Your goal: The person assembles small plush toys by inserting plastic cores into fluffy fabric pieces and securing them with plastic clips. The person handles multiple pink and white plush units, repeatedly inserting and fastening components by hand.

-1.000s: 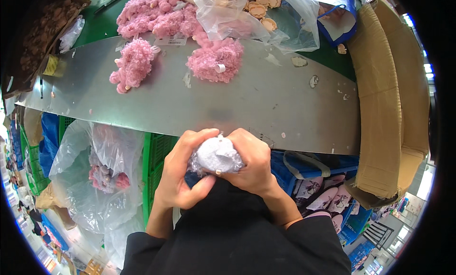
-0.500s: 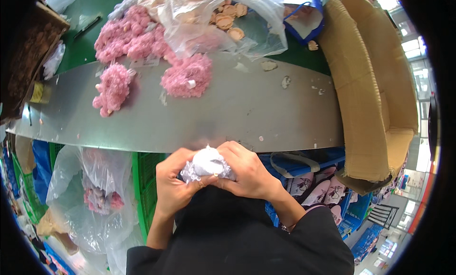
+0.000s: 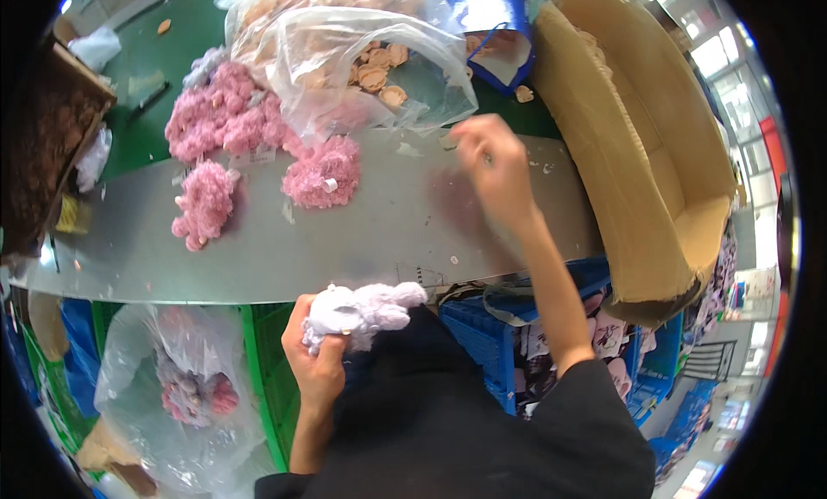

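A small pale grey-lilac plush toy (image 3: 366, 314) with curly fur is in my left hand (image 3: 314, 352), its thumb and fingers wrapped round one end. The toy is held just off the table's near edge, its other end pointing right. Over the metal tabletop (image 3: 379, 232) my right hand (image 3: 500, 167) is raised, apart from the toy. Its fingers bend leftward and are blurred, so I cannot make out anything in them. Closest to it is a clear plastic bag (image 3: 284, 55) with several peach-coloured round moulded pieces (image 3: 373, 77) showing at its mouth.
Pink curly plush pieces (image 3: 228, 115) lie at the back left, with two separate ones nearer. A tall cardboard box (image 3: 594, 154) stands on the right, a brown box (image 3: 52, 137) on the left. Below the edge are a blue crate (image 3: 478, 344) and a plastic bag (image 3: 129, 370) holding plush pieces.
My right hand has let go of the plush toy and moved up and right over the table. The left hand keeps the toy, now turned sideways. The view has shifted slightly.
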Demonstrator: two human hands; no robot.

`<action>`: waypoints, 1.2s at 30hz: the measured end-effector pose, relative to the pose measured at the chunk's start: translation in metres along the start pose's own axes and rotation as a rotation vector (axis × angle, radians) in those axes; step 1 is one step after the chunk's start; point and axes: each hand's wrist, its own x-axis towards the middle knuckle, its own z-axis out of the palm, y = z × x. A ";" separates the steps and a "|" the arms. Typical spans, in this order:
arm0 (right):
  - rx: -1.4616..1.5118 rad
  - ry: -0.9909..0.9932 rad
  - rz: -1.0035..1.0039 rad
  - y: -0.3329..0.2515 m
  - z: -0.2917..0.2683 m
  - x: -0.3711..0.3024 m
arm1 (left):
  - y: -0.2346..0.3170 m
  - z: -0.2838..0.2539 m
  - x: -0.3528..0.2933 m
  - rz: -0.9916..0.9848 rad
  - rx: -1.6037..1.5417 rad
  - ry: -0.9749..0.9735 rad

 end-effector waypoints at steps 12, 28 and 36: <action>-0.819 -0.173 -0.105 0.168 0.030 0.115 | 0.013 -0.024 -0.014 0.130 0.039 0.218; 0.241 -0.178 0.163 0.005 -0.008 0.019 | 0.007 -0.005 -0.004 0.053 -0.036 0.041; 0.513 -0.671 -0.433 -0.095 0.036 -0.030 | 0.011 0.011 0.003 -0.075 -0.165 -0.007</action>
